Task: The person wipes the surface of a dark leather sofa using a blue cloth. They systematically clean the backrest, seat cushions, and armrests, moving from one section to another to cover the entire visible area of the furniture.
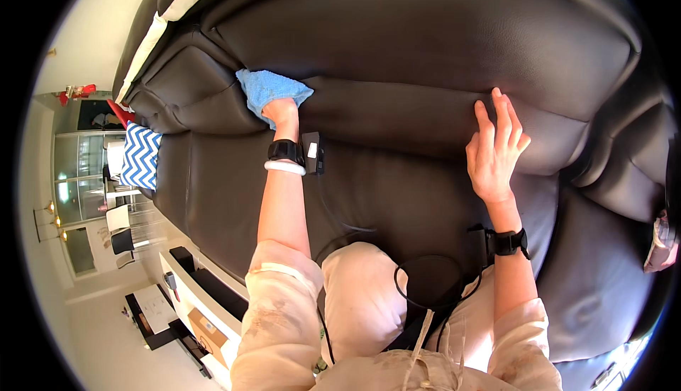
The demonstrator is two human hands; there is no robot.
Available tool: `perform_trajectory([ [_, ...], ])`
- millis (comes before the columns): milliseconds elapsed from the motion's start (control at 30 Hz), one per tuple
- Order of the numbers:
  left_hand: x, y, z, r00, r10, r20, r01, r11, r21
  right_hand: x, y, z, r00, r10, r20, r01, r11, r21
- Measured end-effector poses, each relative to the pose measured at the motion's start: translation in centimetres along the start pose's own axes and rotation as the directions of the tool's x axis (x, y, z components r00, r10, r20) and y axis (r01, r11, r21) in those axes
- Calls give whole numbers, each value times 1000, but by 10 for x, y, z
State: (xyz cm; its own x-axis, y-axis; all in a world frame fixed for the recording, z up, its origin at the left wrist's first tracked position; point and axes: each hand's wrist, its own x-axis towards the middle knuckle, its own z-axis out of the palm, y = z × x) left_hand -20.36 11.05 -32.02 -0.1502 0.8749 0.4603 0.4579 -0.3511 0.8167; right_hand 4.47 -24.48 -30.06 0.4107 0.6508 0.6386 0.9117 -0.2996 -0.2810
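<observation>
My left hand (279, 113) grips a light blue cloth (268, 89) and presses it against the lower back cushion of a dark brown leather sofa (425, 36), near its left end. My right hand (495, 146) lies flat with fingers apart on the back cushion to the right, holding nothing. Both wrists carry black bands with small devices, and the left wrist also has a white bangle. Black cables run from the wrists down to my lap.
A blue and white zigzag cushion (140, 155) leans at the sofa's left end. A low white table (190, 299) with a brown box stands at the lower left. A patterned item (661, 242) lies at the sofa's right edge.
</observation>
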Motion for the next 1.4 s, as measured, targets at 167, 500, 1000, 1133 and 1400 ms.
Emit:
perform_trajectory([
  [167,-24,5,3,941,-322,106,328,791,-516,2,9,-1,1000,6,-3,-6,999,-49],
  [500,-63,-62,-40,873,-363,325,420,899,-126,-1,14,3,1000,-17,-24,15,998,-66],
  [1000,-203,54,-21,727,-536,428,635,762,-125,-1,3,6,999,14,-39,-16,999,-38],
  [1133,-209,92,-44,659,-309,686,679,636,-366,1,-4,8,999,6,-41,-7,1000,-20],
  [1400,-110,112,-63,592,-426,684,461,875,146,0,2,4,999,-18,-37,17,999,-27],
])
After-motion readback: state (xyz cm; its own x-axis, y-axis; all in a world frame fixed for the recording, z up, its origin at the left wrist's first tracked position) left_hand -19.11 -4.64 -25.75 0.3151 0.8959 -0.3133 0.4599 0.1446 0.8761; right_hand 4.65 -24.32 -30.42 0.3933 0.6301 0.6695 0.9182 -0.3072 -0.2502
